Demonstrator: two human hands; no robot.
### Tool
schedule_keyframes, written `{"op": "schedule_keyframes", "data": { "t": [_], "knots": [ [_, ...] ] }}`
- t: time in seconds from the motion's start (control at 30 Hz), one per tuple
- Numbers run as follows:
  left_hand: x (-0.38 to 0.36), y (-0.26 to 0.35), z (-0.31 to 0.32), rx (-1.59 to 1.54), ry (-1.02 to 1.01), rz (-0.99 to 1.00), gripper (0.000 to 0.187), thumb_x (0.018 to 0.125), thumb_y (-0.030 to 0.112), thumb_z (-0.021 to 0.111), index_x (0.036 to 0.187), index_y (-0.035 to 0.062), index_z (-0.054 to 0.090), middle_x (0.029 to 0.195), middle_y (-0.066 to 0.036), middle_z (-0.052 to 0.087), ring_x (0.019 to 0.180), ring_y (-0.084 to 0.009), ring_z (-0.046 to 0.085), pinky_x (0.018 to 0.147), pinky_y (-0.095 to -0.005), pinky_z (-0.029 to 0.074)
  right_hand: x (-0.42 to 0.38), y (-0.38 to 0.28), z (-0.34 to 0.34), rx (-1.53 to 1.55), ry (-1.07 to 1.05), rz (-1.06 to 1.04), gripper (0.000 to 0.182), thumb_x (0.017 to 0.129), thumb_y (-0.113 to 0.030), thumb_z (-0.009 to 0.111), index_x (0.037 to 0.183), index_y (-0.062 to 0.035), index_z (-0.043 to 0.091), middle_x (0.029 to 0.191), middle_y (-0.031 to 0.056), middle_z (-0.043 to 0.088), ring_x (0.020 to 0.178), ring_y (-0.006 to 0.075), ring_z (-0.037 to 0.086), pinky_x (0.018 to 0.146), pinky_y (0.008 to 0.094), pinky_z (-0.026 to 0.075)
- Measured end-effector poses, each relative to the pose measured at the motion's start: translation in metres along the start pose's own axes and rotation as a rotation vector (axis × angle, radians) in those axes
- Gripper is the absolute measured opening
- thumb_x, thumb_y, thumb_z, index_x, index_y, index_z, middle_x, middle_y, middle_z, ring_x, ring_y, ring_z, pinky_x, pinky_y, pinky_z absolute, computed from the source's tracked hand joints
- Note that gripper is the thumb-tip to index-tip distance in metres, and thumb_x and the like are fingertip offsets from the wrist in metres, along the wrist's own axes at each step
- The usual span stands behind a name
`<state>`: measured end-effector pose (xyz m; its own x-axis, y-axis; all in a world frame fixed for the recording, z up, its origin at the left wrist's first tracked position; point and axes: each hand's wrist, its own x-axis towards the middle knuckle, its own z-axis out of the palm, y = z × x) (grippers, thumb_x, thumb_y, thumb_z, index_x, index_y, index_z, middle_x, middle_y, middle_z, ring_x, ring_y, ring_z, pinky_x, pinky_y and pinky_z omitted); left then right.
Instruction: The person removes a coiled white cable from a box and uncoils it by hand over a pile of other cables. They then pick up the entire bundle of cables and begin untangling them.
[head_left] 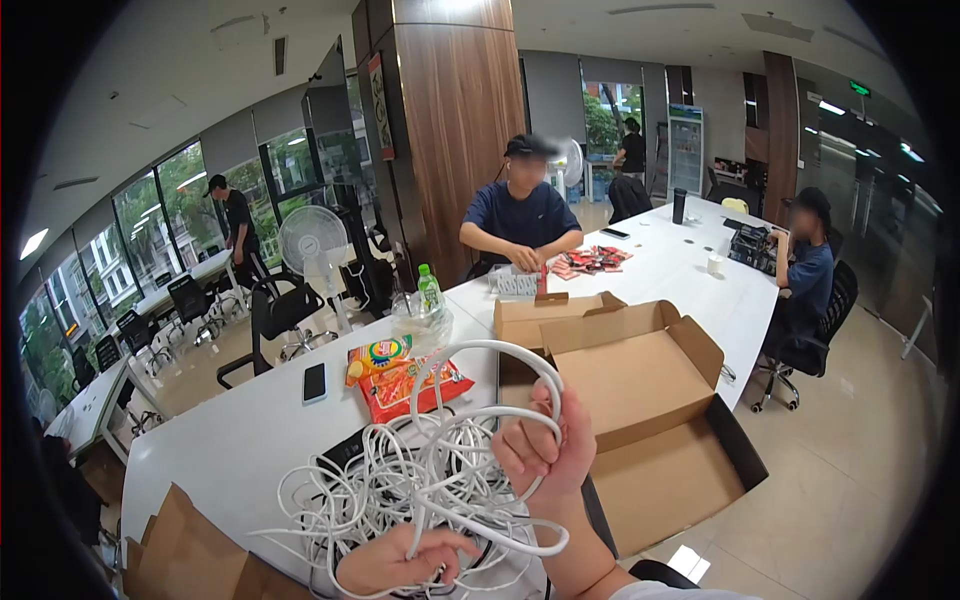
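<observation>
My right hand is raised over the table, its fingers wrapped round a large loop of white cable. Lower down, my left hand has its fingers loosely curled, and a strand of the same cable runs down into its grasp; part of the grip is hidden. Under and behind both hands lies a tangled heap of white cables, with some black cable among them. A black flat object shows at the back of the heap.
Open cardboard boxes stand to the right, and more cardboard at lower left. Snack bags, a phone and a green bottle lie beyond the cables. Across the table, a person handles small packets; another sits at right.
</observation>
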<state>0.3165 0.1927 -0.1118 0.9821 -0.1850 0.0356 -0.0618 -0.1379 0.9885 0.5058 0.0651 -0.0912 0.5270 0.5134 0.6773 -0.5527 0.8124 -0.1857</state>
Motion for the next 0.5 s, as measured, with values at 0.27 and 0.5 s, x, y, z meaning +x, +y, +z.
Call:
{"op": "schedule_keyframes", "data": {
  "t": [0.27, 0.5],
  "knots": [
    [0.009, -0.017, 0.003, 0.303, 0.397, -0.05, 0.034, 0.097, 0.014, 0.049, 0.128, 0.0005, 0.053, 0.101, -0.009, 0.067, 0.074, -0.0147, 0.063, 0.073, -0.0288, 0.051, -0.007, 0.004, 0.01, 0.138, -0.24, 0.011, 0.04, 0.103, -0.04, 0.033, 0.098, -0.0067, 0.055, 0.046, -0.0071, 0.031, 0.039, 0.0043, 0.026, 0.041, 0.0241, 0.025],
    [0.017, -0.051, -0.002, 0.219, 0.606, 0.094, 0.065, 0.097, 0.006, 0.048, 0.152, 0.0063, 0.014, 0.156, -0.012, 0.022, 0.128, -0.0197, 0.045, 0.088, -0.0283, 0.049, -0.016, 0.001, 0.015, -0.375, -0.127, 0.017, 0.046, 0.1, -0.039, 0.045, 0.071, -0.0048, 0.058, 0.042, -0.0041, 0.042, 0.033, 0.0088, 0.031, 0.037, 0.0251, 0.03]
  ]
}}
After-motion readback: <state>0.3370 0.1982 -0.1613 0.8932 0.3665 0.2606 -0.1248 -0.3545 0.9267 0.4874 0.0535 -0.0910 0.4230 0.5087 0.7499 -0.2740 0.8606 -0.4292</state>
